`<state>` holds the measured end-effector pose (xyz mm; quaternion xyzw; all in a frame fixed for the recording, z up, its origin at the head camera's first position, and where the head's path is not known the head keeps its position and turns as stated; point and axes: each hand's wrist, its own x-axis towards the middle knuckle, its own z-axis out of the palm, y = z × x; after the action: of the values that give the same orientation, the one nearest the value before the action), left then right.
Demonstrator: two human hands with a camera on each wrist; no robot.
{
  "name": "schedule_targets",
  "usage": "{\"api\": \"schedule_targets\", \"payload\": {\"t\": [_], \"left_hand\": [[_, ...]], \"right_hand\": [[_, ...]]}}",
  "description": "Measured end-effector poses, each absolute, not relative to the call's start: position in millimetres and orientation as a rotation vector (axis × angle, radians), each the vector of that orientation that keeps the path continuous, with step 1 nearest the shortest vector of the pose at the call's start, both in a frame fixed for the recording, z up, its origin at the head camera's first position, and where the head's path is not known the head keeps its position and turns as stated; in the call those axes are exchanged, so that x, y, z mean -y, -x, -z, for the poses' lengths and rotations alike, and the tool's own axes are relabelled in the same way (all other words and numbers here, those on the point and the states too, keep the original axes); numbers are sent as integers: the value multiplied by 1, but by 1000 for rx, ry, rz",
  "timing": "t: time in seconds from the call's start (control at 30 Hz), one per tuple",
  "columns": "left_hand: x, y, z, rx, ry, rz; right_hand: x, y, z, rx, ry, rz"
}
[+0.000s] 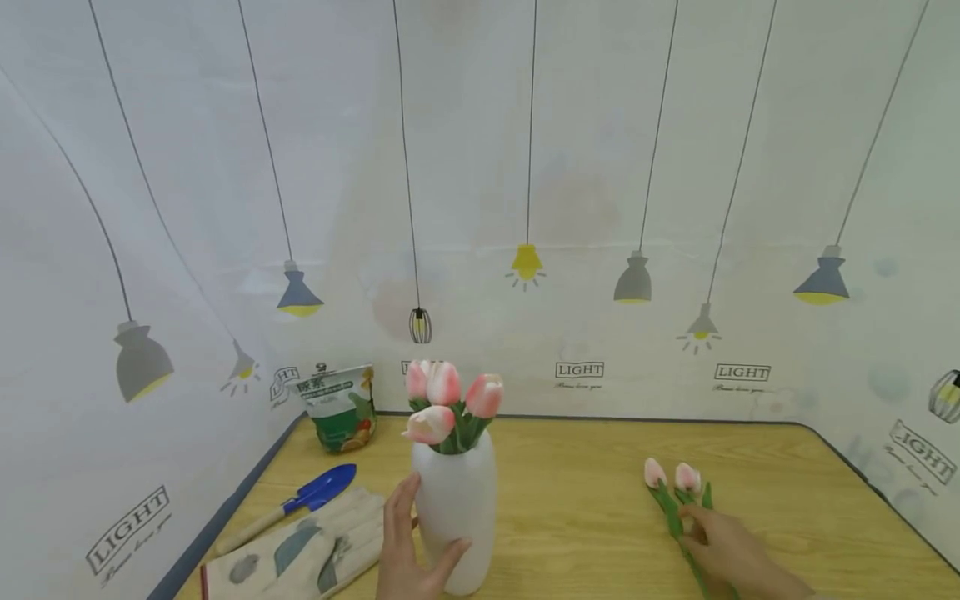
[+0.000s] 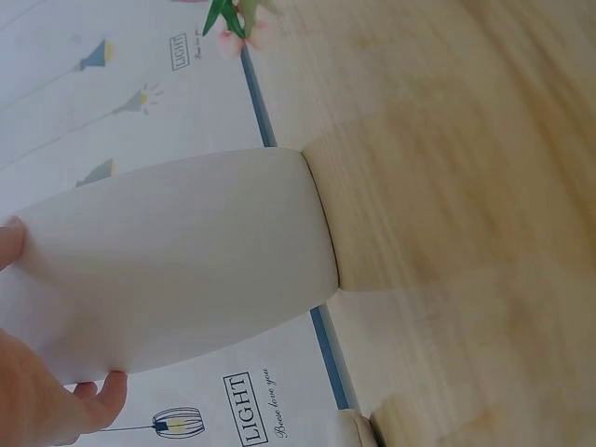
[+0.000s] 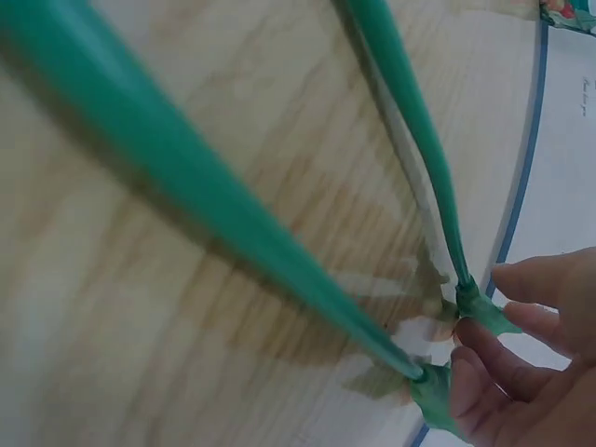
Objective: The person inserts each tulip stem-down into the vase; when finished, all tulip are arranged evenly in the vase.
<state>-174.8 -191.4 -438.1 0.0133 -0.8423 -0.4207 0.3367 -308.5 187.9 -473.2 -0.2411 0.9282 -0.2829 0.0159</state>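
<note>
- We see a pale wall sheet [image 1: 465, 125] around the back and sides, with printed lamps [image 1: 528, 260] on long cords.
- Below it we have the wooden table [image 1: 570, 500], bordered by a dark blue edge.
- Our white vase [image 1: 453, 492] is upright at the near side of the table, left of its middle.
- Beside it, to the left, we find pale work gloves [image 1: 300, 554] with grey patches, lying flat.
- A blue trowel [image 1: 322, 487] with a wooden handle lies just behind the gloves.
- We have a green and white bag [image 1: 341, 421] standing in the back left corner.
- Our left hand [image 1: 411, 554] holds the vase, fingers along its left side and thumb across the front.
- Our right hand [image 1: 723, 546] is at two loose tulips [image 1: 670, 510] on the table's right, thumb and fingers bent narrowly near the leaves; we cannot tell whether they grip.
- Those tulips' green stems [image 3: 214, 205] run side by side, apart from each other.
- Four pink tulip heads [image 1: 444, 383] rise above the vase's mouth.
</note>
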Motion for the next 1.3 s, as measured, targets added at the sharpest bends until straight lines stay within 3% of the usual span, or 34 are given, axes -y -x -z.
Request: {"api": "schedule_targets", "payload": {"t": [0.2, 0.6, 0.8, 1.07, 1.3], "left_hand": [[192, 175, 438, 2197, -35, 1105], [191, 174, 436, 2211, -49, 1107], [191, 173, 435, 2227, -61, 1120], [191, 173, 433, 2236, -55, 1148], [190, 172, 434, 2223, -46, 1154]], "right_hand": [[-173, 321, 478, -2977, 797, 748], [-171, 325, 478, -2996, 632, 824], [-167, 320, 468, -2891, 749, 937], [-134, 316, 427, -2925, 754, 1172], [-86, 316, 356, -2957, 1024, 1557]]}}
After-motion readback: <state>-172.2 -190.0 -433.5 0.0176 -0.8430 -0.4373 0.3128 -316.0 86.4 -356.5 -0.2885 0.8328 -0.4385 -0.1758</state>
